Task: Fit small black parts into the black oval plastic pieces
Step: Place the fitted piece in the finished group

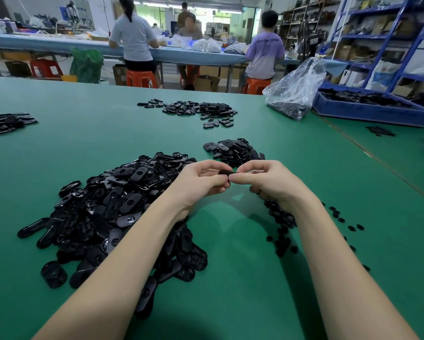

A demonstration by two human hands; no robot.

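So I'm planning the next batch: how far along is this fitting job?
Done, apparently: a small pile beyond the hands, though I can't confirm inserts are fitted. In hand: the left hand and right hand pinch one oval piece. Left: the large heap and scattered small parts. Most remains.

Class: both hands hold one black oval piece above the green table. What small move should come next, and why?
Probably press the small part home with the right hand while the left hand steadies the black oval piece. Both hands pinch it between them above the green table; whether the part is seated is hidden.
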